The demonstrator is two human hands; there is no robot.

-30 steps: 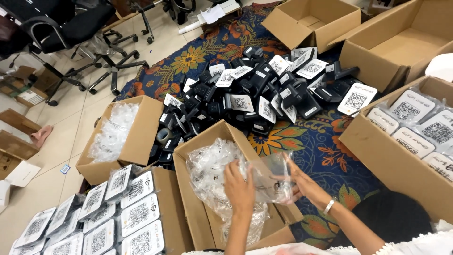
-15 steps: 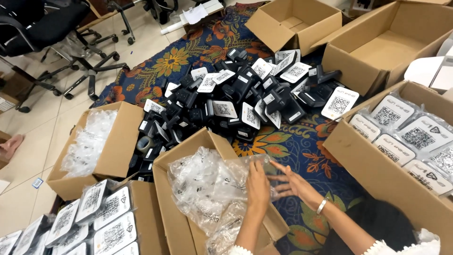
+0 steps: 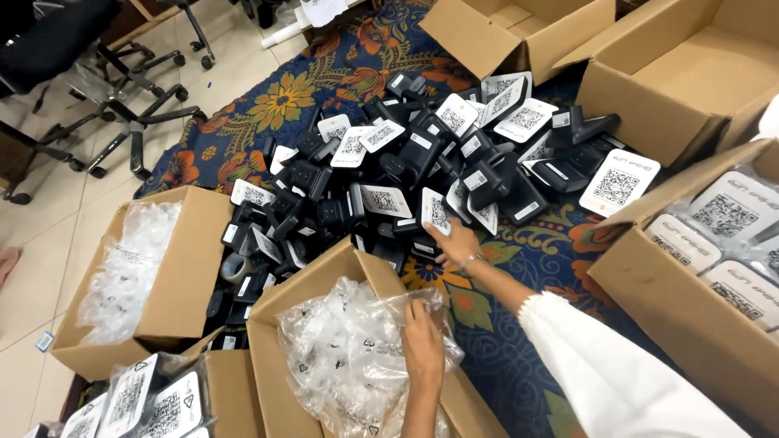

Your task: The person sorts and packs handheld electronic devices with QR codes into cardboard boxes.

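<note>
Fingers of the right hand (image 3: 456, 243) close on a white coded card (image 3: 436, 212) at the near edge of the heap of black devices (image 3: 422, 162) on the patterned rug (image 3: 519, 268). Left hand (image 3: 422, 345) rests with fingers curled on the clear plastic bags (image 3: 349, 349) inside the open cardboard box (image 3: 324, 272) just below. Another box of bags (image 3: 191, 268) stands to the left, and a box of packed units (image 3: 649, 268) to the right

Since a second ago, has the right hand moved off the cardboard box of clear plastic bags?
Yes. Right hand left the cardboard box of clear plastic bags, reaching forward to the black device pile.
</note>
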